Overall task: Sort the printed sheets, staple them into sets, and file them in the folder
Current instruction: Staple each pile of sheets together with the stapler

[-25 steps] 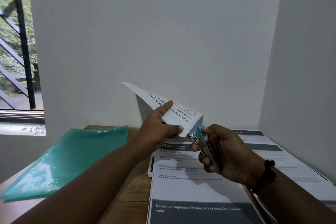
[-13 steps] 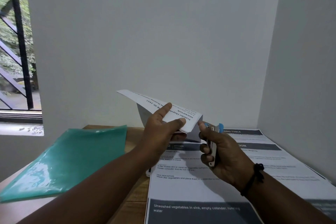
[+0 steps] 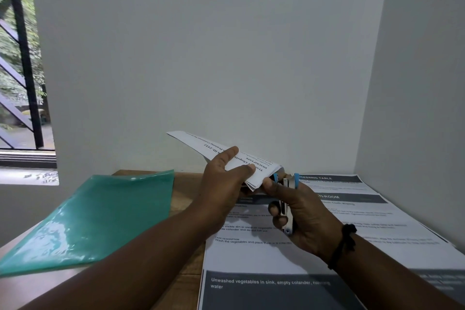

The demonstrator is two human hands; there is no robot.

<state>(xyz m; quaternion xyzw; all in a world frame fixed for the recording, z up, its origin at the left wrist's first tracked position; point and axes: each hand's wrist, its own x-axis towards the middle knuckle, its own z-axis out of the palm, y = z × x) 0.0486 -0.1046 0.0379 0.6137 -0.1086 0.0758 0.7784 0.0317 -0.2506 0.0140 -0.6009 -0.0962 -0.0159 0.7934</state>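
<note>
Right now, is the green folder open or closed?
Closed, as far as the view shows: the green folder lies flat on the table, cover down, no sheets visible inside.

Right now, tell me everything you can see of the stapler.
The stapler is a small hand-held one, metal-looking silver body with blue plastic-looking tips at its far end. It is held up off the table, lengthwise away from the camera, gripped in the right hand, whose fingers curl round its body. Its blue end sits at the near corner of the set of sheets that the left hand holds. Whether it is squeezed closed cannot be told.
</note>
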